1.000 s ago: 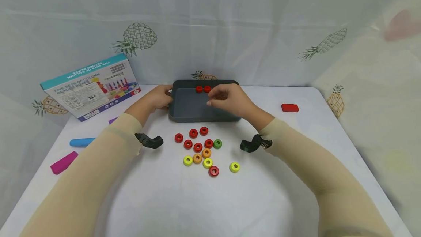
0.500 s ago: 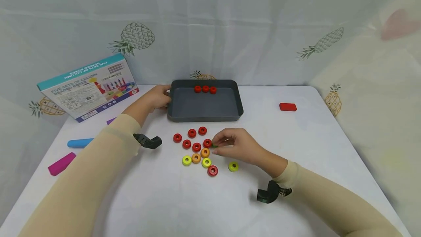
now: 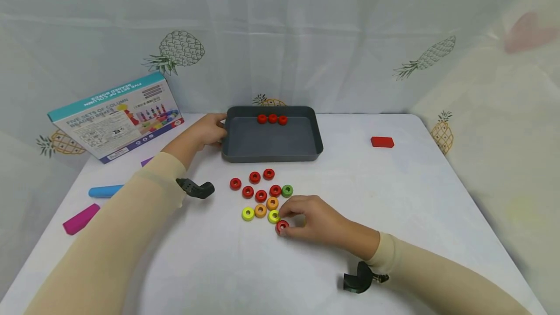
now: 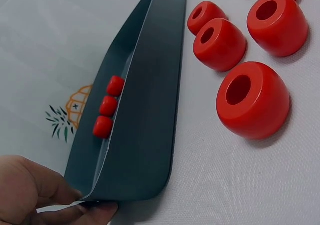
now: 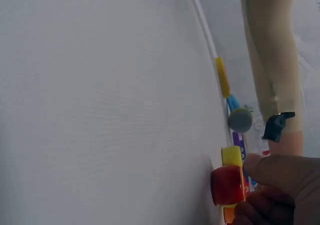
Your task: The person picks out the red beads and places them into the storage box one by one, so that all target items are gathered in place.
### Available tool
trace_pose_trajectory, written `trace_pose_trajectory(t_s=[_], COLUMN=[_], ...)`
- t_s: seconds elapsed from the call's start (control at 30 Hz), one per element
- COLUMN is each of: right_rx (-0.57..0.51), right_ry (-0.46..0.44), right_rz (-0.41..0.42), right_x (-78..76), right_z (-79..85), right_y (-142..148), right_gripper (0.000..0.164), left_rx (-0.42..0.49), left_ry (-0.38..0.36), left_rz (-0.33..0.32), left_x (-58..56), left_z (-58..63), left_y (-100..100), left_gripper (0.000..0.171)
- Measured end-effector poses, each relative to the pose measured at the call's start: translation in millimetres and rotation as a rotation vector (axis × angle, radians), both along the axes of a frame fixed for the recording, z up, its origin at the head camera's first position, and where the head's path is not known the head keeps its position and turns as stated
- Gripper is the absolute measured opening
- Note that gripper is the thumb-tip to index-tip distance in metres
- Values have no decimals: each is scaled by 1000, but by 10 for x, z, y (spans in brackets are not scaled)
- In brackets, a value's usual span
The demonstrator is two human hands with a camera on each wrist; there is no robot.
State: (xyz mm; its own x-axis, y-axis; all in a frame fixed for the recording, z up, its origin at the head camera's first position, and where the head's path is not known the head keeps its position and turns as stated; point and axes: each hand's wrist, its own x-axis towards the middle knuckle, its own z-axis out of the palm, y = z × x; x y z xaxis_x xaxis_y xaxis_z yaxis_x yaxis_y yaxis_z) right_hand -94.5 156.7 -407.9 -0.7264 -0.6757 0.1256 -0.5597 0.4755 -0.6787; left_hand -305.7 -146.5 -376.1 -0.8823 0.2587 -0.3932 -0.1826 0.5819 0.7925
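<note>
In the head view my left hand (image 3: 211,129) grips the left end of a dark grey tray (image 3: 275,159). The left wrist view shows that thumb and fingers pinching the tray wall (image 4: 145,110) at a corner. Three red beads (image 3: 272,118) stand in a row along the tray's far side. My right hand (image 3: 317,222) has thumb and finger around the nearest red bead (image 3: 282,227) on the table, the thumb partly covering it. A yellow bead (image 3: 273,216) lies right beside these fingers. In the right wrist view the thumb is next to the red bead (image 5: 227,185).
Several red beads (image 3: 254,177), orange beads (image 3: 260,211), another yellow bead (image 3: 248,214) and a green bead (image 3: 287,190) lie before the tray. A red block (image 3: 382,142) is at right. At left are a printed box (image 3: 118,118), a blue piece (image 3: 105,191) and a magenta piece (image 3: 81,219).
My right hand has come from the tray toward me, past the green bead, to the nearest red bead. Three red beads now show in the tray. My left hand stays on the tray.
</note>
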Motion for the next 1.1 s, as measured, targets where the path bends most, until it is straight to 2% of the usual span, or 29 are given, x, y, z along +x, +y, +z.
trace_pose_trajectory(t_s=[0.37, 0.67, 0.87, 1.1], right_rx=[99, 125, 74, 4], right_ry=[156, 185, 164, 224], right_rz=[38, 63, 46, 12], right_x=[61, 68, -28, -304], right_z=[-23, -29, 149, 465], right_y=[-15, -22, -20, -2], right_gripper=[25, 21, 21, 25], left_rx=[14, 10, 13, 9], left_ry=[-13, -8, -7, -7], left_rz=[4, -1, 3, 2], left_x=[-8, -26, -26, -10], left_z=[-5, -24, -14, -13], left_y=[-10, -23, -29, -23], left_gripper=[77, 77, 77, 77])
